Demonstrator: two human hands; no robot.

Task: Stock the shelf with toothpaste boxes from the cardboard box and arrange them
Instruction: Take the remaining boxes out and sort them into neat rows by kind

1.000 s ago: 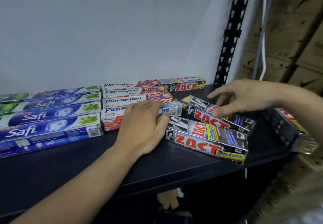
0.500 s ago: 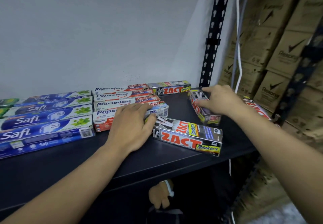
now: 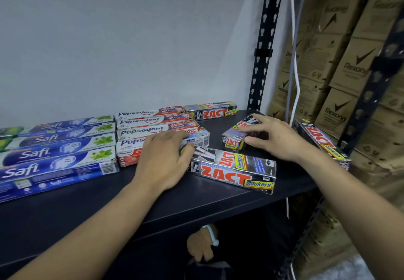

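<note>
On the black shelf (image 3: 91, 205) lie rows of blue Safi boxes (image 3: 54, 159) and red-white Pepsodent boxes (image 3: 153, 130). My left hand (image 3: 164, 161) rests flat on the front Pepsodent box, its thumb against the left end of a Zact box (image 3: 236, 170) lying askew near the front edge. My right hand (image 3: 275, 137) grips a second Zact box (image 3: 232, 140), fingers over its top and thumb on its side, one end facing me. A third Zact box (image 3: 211, 111) lies along the back wall. Another (image 3: 321, 142) lies at the shelf's right edge.
A perforated black upright (image 3: 262, 61) stands at the back right corner, with a white cable (image 3: 295, 72) beside it. Stacked brown Rexona cartons (image 3: 349, 72) fill the right side. Below the shelf, another person's hand (image 3: 201, 247) with a white wristband is visible.
My right hand closed on the second Zact box and turned it so one end faces me, drawing it slightly nearer. My left hand stayed where it was.
</note>
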